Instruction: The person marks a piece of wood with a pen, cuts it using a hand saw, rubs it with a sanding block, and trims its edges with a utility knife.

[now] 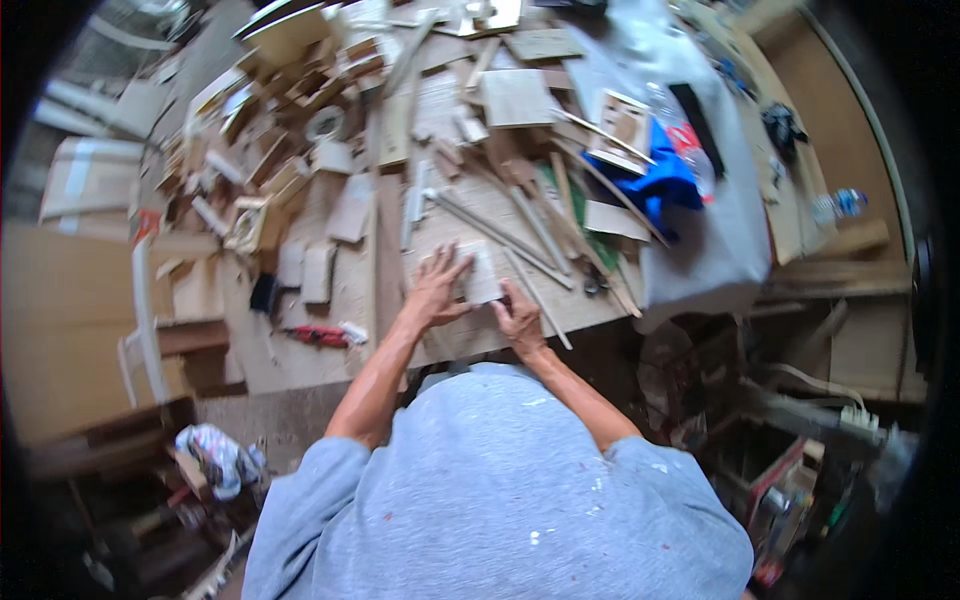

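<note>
A small pale square board [481, 273] lies near the front edge of the cluttered wooden bench [260, 360], between my two hands. My left hand [435, 292] rests over its left side, fingers spread and thumb along the lower edge. My right hand [517, 318] grips the right corner with bent fingers. A thin light stick [550, 325] lies just beside my right hand, and longer strips [500, 232] lie beyond the board. What is under my left fingers is hidden.
Offcuts [270, 160] heap at back left. A red tool [315, 335] lies at front left. At right are blue cloth [655, 185], a plastic bottle [690, 150] and a grey sheet [725, 250]. Below the bench's edge are a red-rimmed box [760, 465] and crumpled cloth [220, 460].
</note>
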The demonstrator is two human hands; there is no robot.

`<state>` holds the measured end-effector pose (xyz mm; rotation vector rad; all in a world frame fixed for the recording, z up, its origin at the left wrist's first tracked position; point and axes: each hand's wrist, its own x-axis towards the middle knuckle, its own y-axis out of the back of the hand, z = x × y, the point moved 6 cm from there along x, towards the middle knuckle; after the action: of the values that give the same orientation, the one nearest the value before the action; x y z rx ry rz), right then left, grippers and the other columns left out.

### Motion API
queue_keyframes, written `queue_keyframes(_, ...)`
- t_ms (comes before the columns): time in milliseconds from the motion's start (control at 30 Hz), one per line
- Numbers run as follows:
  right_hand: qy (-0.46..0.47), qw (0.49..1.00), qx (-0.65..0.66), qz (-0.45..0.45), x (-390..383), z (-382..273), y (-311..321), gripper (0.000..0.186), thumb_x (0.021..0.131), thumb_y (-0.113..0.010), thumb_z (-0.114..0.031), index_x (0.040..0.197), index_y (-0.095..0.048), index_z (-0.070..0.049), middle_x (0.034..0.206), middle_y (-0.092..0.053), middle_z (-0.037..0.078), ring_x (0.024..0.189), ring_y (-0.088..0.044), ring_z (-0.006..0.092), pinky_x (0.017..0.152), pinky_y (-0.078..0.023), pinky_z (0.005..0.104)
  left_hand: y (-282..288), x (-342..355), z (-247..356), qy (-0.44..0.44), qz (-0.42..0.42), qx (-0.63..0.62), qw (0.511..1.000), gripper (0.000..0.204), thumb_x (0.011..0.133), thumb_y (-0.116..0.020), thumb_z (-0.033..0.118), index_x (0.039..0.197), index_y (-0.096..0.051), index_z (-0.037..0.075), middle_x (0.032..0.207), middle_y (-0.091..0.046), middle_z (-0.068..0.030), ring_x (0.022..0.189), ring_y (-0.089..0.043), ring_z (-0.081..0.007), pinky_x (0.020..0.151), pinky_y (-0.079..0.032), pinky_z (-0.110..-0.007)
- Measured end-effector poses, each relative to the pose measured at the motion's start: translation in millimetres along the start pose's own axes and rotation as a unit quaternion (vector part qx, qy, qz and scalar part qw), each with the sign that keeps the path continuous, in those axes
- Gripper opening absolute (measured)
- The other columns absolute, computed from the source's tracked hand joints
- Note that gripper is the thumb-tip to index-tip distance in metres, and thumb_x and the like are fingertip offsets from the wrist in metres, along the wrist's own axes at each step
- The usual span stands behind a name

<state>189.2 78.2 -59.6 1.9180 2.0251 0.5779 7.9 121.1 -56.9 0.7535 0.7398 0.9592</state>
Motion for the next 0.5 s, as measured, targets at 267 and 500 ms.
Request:
queue_keyframes(267,0.068,0.991,-0.11,-0.028,60,-35,12,0.031,0.083,-0.062,-0.011,0.112,-0.062,0.0,0.091,-0.067,0.021,0.069,-0.066,0.0329,0.066,-0.052,0.0405,7,-3,33,0.039,-0.003,0.118,0.992,0.089,0.069,-0.076,0.041,0.147,-0.037,0.021,0.15,-0.033,-0.0138,0.142,-0.022,-0.0374,0.111,-0.021,-0.06)
queue_keyframes(500,0.266,0.907,-0.245,-0.215,106,-124,-112,0.02,0.082,-0.06,-0.009,0.1,-0.066,-0.004,0.098,-0.065,0.013,0.092,-0.062,0.0314,0.081,-0.049,0.0407,-16,2,8,0.102,-0.099,0.149,0.979,0.067,0.081,-0.058,0.038,0.143,-0.041,0.019,0.153,-0.033,-0.0093,0.142,-0.027,-0.0289,0.115,-0.019,-0.053)
